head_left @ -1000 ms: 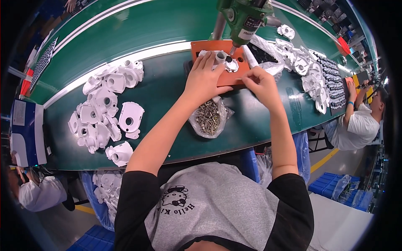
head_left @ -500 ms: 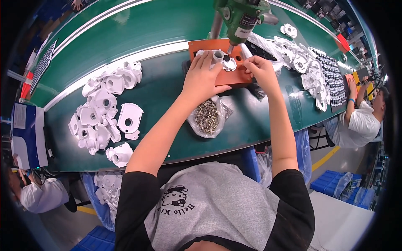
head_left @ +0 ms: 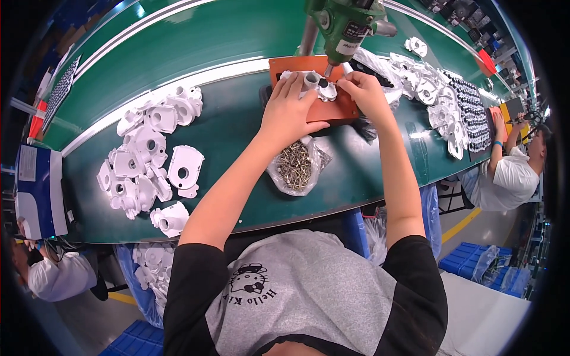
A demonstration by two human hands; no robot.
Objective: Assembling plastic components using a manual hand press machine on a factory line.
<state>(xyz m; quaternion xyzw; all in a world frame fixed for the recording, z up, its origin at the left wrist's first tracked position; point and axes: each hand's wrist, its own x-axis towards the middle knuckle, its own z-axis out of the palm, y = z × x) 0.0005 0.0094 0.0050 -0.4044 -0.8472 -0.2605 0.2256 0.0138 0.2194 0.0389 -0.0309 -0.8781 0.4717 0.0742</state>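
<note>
A white plastic housing (head_left: pixel 328 91) with a round collar and a black insert lies on the orange fixture (head_left: pixel 332 111), under the spindle of a green bench press (head_left: pixel 349 29). My left hand (head_left: pixel 289 108) rests on the housing's left side, fingers stretched over it and thumb spread out along the fixture. At the housing's right edge, beside the spindle tip, my right hand (head_left: pixel 369 98) has its thumb and forefinger pinched together. Whatever sits between those fingertips is too small or hidden to tell. A clear bag of metal screws (head_left: pixel 294 166) stands just in front of the fixture.
White housings (head_left: pixel 142 151) are heaped on the bench at left, with more housings (head_left: pixel 426 89) at right beside rows of small black parts (head_left: pixel 472 113). A plastic bag with black parts (head_left: pixel 375 66) lies behind my right hand. Co-workers sit at both sides.
My right hand has moved up and leftward, from the fixture's right side to the housing's right edge. My left hand has stayed on the housing.
</note>
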